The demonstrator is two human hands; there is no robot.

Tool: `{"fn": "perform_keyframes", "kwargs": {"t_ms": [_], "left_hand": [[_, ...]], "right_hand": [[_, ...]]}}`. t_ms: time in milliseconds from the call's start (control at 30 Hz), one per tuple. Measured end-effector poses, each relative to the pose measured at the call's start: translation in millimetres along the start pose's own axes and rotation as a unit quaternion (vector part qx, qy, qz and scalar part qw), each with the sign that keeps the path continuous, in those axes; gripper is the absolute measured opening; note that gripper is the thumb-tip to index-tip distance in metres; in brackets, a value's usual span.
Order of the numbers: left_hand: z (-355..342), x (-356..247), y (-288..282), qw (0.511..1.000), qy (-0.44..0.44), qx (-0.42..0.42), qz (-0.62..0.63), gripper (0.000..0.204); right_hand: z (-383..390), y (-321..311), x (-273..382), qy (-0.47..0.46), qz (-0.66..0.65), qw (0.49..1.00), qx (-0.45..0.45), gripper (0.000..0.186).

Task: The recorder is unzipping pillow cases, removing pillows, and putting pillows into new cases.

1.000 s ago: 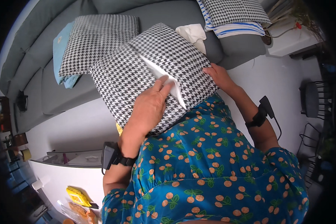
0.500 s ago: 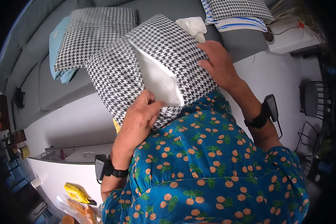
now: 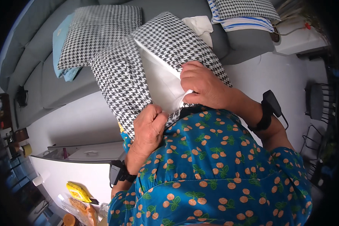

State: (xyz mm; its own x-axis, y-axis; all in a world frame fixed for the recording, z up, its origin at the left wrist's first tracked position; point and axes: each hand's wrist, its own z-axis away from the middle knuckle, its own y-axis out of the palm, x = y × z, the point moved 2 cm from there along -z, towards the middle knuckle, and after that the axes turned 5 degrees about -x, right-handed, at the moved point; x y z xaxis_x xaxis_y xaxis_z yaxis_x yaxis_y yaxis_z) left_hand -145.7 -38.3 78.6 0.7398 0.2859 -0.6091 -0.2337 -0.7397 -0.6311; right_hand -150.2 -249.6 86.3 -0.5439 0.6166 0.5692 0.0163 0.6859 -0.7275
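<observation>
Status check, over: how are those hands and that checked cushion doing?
Left fingers, right fingers gripping opposite edges of the opening in the checked cushion. White inside showing between them. Nothing lying across the opening.

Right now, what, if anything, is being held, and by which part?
The houndstooth cushion cover, by its opening's edges: the left hand grips the left edge, the right hand the right edge.

The glossy teal dress (image 3: 203, 162), printed with paired orange fruits and green leaves, fills the lower centre; a curved seam (image 3: 203, 180) crosses it. Its sleeves (image 3: 288, 162) are short and loose. Black bands (image 3: 263, 122) circle both forearms, bearing dark boxes (image 3: 272, 103); a thin black cable (image 3: 285, 122) curves at centre right.
</observation>
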Motion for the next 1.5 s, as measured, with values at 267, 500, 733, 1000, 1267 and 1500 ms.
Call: {"fn": "perform_keyframes", "kwargs": {"t_ms": [267,500,733,1000,1267,1500], "left_hand": [[-8.5,-19.4,-34.9,0.973,-0.118,0.154,0.128,0.018],[-22.9,-10.0,-29.9,0.953,-0.186,0.209,0.119,0.008],[-62.2,11.5,-31.8,0.985,-0.16,0.04,-0.043,0.02],[-105.2,108.5,-24.9,0.99,-0.141,-0.019,0.019,0.046],[-137.5,156.4,14.8,0.913,-0.276,0.121,-0.275,0.041],[-127.2,211.0,-8.6,0.935,-0.342,0.059,0.068,0.01]], "right_hand": [[-11.9,-0.2,31.2,-0.045,-0.073,0.989,0.124,0.015],[-71.5,37.4,-19.7,0.068,0.184,0.98,0.022,0.023],[-72.4,71.0,-21.1,0.11,0.103,0.988,-0.018,0.054],[-70.6,77.5,-32.3,0.255,-0.217,0.931,-0.145,0.041],[-71.0,83.4,-21.7,0.055,-0.147,0.984,-0.081,0.02],[-68.8,75.7,-21.1,0.071,0.012,0.993,-0.095,0.027]]}}
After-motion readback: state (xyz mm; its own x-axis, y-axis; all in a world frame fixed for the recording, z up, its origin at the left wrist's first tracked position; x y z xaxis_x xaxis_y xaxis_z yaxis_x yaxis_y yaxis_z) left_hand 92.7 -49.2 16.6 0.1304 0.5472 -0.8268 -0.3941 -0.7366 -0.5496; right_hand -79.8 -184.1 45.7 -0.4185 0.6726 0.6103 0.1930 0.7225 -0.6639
